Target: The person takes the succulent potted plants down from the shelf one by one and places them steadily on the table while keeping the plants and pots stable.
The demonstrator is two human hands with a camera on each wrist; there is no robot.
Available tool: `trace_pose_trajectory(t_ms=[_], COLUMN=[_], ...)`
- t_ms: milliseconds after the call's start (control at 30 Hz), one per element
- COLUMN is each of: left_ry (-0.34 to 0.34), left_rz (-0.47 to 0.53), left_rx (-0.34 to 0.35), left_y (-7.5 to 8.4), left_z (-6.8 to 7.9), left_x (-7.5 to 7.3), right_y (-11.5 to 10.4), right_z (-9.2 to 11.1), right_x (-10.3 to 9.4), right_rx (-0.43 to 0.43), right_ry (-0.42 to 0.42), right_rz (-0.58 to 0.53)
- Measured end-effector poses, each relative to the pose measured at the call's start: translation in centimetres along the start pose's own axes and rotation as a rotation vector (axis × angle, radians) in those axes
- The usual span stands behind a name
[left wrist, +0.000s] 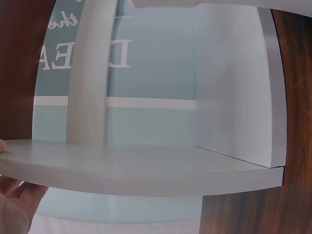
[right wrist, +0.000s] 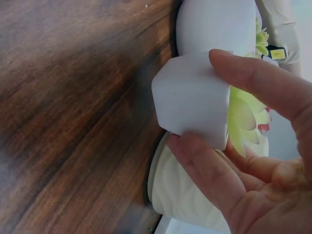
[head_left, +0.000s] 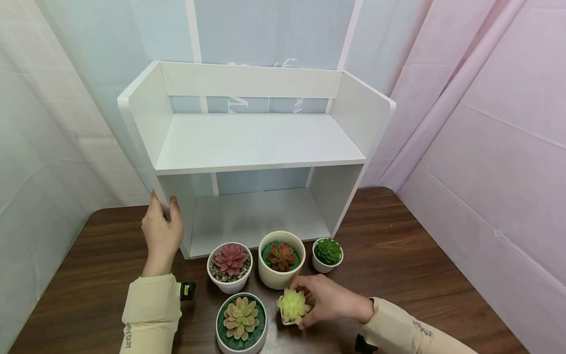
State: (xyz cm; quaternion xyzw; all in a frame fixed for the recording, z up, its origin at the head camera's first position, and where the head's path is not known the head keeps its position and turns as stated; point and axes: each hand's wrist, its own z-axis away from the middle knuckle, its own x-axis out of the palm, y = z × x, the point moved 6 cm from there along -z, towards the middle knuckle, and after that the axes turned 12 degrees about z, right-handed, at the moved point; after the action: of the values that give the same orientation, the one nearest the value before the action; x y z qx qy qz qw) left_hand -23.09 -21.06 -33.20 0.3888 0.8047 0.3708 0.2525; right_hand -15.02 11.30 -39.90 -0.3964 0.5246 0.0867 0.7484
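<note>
A white two-tier shelf stands on the table, and my left hand grips the edge of its left side panel. In the left wrist view, the fingers and thumb of that hand lie on either face of the panel. My right hand pinches a small potted succulent, light green, by its pot. Seen from the right wrist, thumb and fingers press opposite sides of its angular white pot. Directly behind it stands a cream pot with a reddish succulent.
Left of the cream pot is a white pot with a pink succulent. Nearer the front sits a wide white pot with a peach-green succulent. A small dark-green potted succulent is by the shelf's right front corner. White curtains flank the dark wooden table.
</note>
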Motion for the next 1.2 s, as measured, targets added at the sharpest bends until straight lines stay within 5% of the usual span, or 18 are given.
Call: trace_pose_trajectory(t_ms=[1200], left_ry=[-0.006], left_rz=[0.009], left_rx=[-0.002], left_y=[-0.1], left_z=[0.0], left_x=[0.1], right_y=[0.9], right_z=[-0.3], right_x=[1.1], right_rx=[0.034], right_ry=[-0.008], right_rz=[0.013])
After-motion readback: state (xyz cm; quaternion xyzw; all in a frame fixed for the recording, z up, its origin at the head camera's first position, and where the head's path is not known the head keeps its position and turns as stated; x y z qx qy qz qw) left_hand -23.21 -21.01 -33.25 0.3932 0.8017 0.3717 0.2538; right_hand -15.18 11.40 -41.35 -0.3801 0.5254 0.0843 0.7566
